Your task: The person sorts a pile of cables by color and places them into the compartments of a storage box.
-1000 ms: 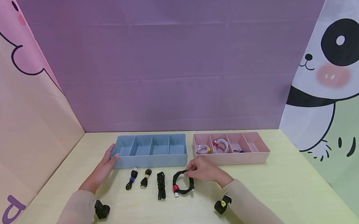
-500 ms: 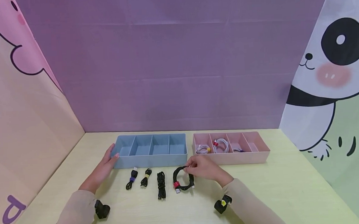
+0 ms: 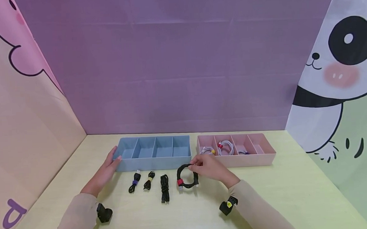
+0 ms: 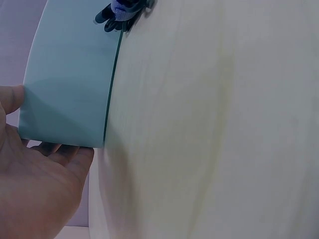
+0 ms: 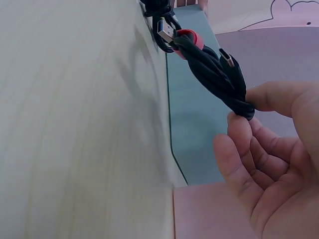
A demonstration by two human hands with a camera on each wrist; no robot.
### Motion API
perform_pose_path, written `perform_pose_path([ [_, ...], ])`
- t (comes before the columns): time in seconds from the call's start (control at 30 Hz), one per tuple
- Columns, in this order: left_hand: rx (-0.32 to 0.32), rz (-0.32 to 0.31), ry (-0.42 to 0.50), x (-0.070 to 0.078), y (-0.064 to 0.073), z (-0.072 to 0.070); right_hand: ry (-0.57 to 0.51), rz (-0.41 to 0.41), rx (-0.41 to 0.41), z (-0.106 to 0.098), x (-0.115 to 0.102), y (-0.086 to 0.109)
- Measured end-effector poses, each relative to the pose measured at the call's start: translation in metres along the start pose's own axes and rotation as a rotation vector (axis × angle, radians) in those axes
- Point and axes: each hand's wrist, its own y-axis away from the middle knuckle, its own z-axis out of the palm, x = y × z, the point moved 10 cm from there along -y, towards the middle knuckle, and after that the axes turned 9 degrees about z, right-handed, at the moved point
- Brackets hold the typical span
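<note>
My right hand [image 3: 209, 167] pinches the top of a coiled black USB cable [image 3: 179, 176] with a red tie between thumb and forefinger. In the right wrist view the cable [image 5: 212, 74] hangs from the fingertips above the table, its connectors at the lower side. My left hand [image 3: 107, 169] rests against the left end of a blue divided box [image 3: 155, 164], fingers straight along the end wall and thumb at the front corner. Left of the held cable lie three black cables: one bundled long [image 3: 164, 188], one with a yellow tie [image 3: 149, 181], one with a purple tie [image 3: 135, 181].
A pink divided box [image 3: 244, 160] stands right of the blue one, behind my right hand. It holds white cables [image 3: 226, 147] in three compartments. The blue box's compartments show bare floors. A purple backdrop [image 3: 181, 66] rises behind the table.
My right hand has raised the coiled cable off the table and moved it slightly toward the boxes. The left hand and the other cables stay in place.
</note>
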Motion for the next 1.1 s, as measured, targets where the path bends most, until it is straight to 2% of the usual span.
perform_pose_path([
  [0.23, 0.001, 0.035, 0.017, 0.002, 0.001, 0.001, -0.029, -0.002, -0.001, -0.005, -0.003, -0.002],
  [0.47, 0.004, 0.026, 0.016, 0.002, -0.001, 0.0, -0.071, -0.022, 0.015, -0.012, -0.011, -0.003],
  [1.1, 0.009, 0.016, 0.002, 0.001, -0.001, -0.001, -0.013, -0.021, 0.088, -0.031, -0.021, -0.015],
])
